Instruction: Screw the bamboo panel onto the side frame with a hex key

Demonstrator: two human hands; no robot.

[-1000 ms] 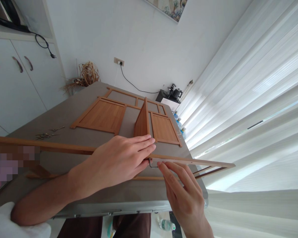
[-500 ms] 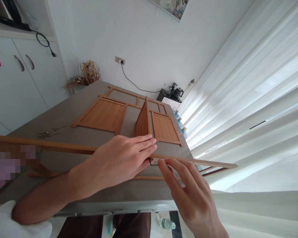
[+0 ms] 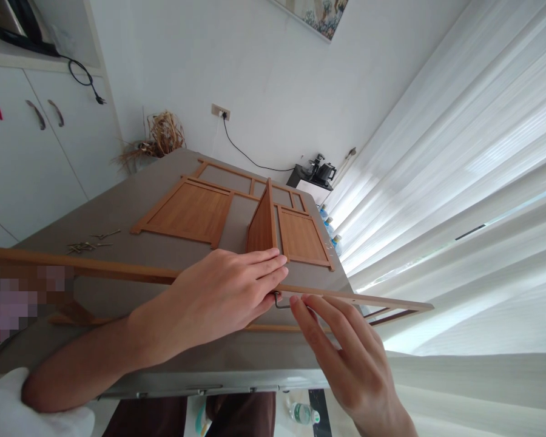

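My left hand [image 3: 230,285] grips the long wooden frame [image 3: 131,271] that stands on edge across the near side of the table. Its fingers lie over the top rail, where an upright wooden panel [image 3: 262,215] meets the frame, and the thumb is underneath. Just to the right, my right hand [image 3: 352,346] pinches the long end of a bent hex key [image 3: 281,305]. The key's short end sits against the frame's near face by my left thumb; the screw there is hidden.
Beyond the upright panel, a wooden panel [image 3: 186,209] and a smaller panel [image 3: 304,237] lie flat on the grey table [image 3: 118,209]. Loose screws [image 3: 84,247] are piled at the left. White curtains [image 3: 437,243] hang on the right. A plastic bottle [image 3: 303,414] is on the floor.
Almost nothing differs. The hex key and my right fingers have shifted very slightly downward; my left hand stays on the frame.
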